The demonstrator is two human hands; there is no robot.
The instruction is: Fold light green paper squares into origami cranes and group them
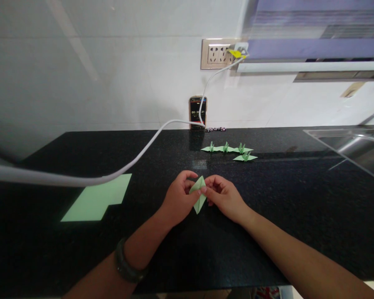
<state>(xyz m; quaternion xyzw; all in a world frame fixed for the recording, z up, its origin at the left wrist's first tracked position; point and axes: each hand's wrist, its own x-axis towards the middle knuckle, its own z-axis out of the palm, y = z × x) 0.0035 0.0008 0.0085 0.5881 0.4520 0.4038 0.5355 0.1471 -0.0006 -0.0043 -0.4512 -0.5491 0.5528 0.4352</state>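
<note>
Now, in the head view, the left hand (179, 197) and right hand (226, 197) both pinch a folded green paper (198, 205) between them, over the dark counter (190, 257). Leftward, a white cable (149, 145) sweeps across green sheets (93, 201), while beyond sit four paper cranes (226, 148) and an upright phone (195, 116) by the wall (127, 83).

The pale-green paper (198, 185) (a folded, creased diamond) is pinched, slightly tilted, between the left hand (181, 196) and right hand (225, 195).

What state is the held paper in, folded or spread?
Folded: the paper forms a small creased diamond, held by the left hand and right hand.
</note>
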